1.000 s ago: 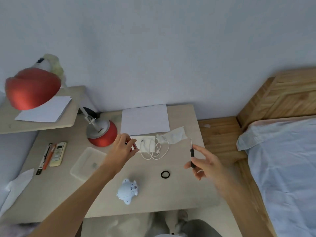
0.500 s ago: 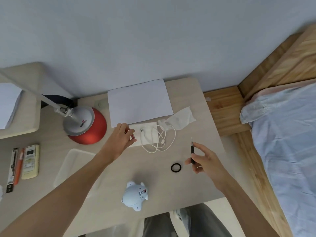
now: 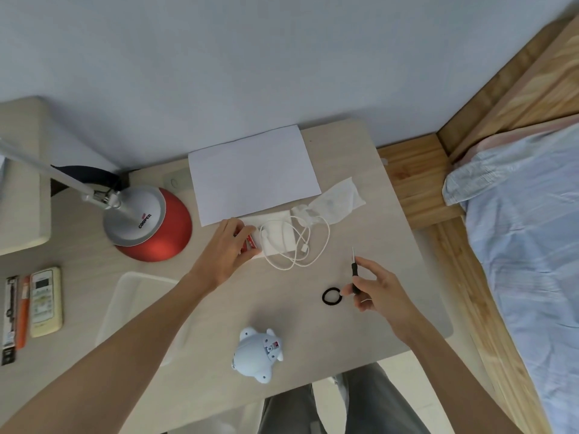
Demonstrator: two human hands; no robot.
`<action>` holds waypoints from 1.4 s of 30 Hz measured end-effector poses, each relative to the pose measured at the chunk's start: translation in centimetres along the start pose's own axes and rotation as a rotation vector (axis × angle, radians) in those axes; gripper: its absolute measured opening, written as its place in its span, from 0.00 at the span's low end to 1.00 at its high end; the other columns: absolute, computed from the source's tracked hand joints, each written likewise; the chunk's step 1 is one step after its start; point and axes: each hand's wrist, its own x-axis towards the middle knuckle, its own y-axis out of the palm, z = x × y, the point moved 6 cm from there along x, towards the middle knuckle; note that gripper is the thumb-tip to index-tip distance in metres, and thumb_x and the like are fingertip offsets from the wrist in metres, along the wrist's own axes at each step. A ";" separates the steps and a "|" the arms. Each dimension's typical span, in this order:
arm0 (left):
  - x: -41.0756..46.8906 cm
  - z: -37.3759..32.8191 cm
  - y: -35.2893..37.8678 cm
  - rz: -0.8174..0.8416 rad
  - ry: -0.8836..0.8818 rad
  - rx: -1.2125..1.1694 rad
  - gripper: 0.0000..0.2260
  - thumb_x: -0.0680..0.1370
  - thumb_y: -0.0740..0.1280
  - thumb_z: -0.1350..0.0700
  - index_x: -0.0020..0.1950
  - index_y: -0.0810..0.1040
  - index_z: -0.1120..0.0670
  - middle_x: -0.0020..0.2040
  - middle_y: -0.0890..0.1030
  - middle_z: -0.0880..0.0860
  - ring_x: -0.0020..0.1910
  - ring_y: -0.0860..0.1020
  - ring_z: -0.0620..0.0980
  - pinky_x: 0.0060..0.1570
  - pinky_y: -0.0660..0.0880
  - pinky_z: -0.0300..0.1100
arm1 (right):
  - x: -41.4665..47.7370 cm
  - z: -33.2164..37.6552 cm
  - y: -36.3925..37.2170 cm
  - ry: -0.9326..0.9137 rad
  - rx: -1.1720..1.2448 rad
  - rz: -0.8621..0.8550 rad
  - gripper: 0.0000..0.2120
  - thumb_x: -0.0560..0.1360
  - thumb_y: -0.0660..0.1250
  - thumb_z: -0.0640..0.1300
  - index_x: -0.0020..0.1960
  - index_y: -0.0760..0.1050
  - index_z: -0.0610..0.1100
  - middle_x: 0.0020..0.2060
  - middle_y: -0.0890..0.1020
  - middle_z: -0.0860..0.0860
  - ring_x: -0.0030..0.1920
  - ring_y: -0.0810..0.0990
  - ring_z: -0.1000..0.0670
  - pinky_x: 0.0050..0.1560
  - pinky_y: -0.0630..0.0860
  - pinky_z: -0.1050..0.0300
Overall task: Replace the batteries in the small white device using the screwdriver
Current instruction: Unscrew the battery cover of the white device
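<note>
The small pale device point(image 3: 258, 354), shaped like a little animal, lies near the desk's front edge with its underside up and a small red part showing. My right hand point(image 3: 380, 289) holds a thin black-handled screwdriver point(image 3: 354, 274) upright above the desk, to the right of the device. My left hand point(image 3: 226, 249) reaches to the middle of the desk, fingers closed on a small red and white battery pack point(image 3: 249, 241) beside a white cable point(image 3: 296, 242).
A red lamp base point(image 3: 147, 227) stands at the back left. White paper point(image 3: 253, 173) and a tissue point(image 3: 338, 200) lie behind the cable. A black ring point(image 3: 331, 296), a clear tray point(image 3: 138, 305) and a remote point(image 3: 46, 301) sit on the desk. A bed point(image 3: 526, 230) borders the right.
The view has tilted down toward the desk. My left hand has closed on the red and white pack by the cable. My right hand keeps the screwdriver upright in about the same place.
</note>
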 end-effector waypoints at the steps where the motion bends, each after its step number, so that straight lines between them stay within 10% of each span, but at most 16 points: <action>1: -0.1 0.0 -0.1 0.007 -0.011 -0.017 0.20 0.83 0.70 0.44 0.70 0.75 0.52 0.59 0.71 0.51 0.58 0.71 0.52 0.60 0.76 0.48 | -0.1 0.0 0.1 -0.007 0.001 0.002 0.21 0.85 0.64 0.38 0.76 0.72 0.51 0.46 0.89 0.38 0.35 0.78 0.46 0.40 0.77 0.52; 13: -8.4 -3.0 -3.5 -0.260 -0.281 -0.215 0.21 0.82 0.70 0.41 0.72 0.75 0.49 0.63 0.71 0.49 0.64 0.73 0.50 0.64 0.70 0.39 | -3.6 3.1 2.4 -0.139 -0.032 0.038 0.21 0.85 0.65 0.37 0.76 0.72 0.49 0.46 0.89 0.39 0.37 0.80 0.44 0.43 0.78 0.48; 21: -18.4 -7.9 3.1 -0.037 -0.461 -0.538 0.34 0.72 0.78 0.35 0.76 0.70 0.33 0.70 0.65 0.43 0.71 0.68 0.46 0.68 0.71 0.43 | -6.4 2.1 6.1 -0.217 -0.230 0.143 0.19 0.85 0.63 0.35 0.73 0.75 0.48 0.42 0.89 0.42 0.32 0.79 0.47 0.35 0.77 0.55; 42: -17.0 -11.3 3.8 -0.150 -0.625 -0.663 0.29 0.70 0.85 0.56 0.70 0.83 0.51 0.67 0.78 0.53 0.63 0.77 0.54 0.62 0.80 0.49 | -8.6 0.8 7.4 -0.478 -0.605 -0.093 0.12 0.84 0.65 0.37 0.58 0.86 0.46 0.40 0.87 0.52 0.38 0.84 0.50 0.48 0.83 0.48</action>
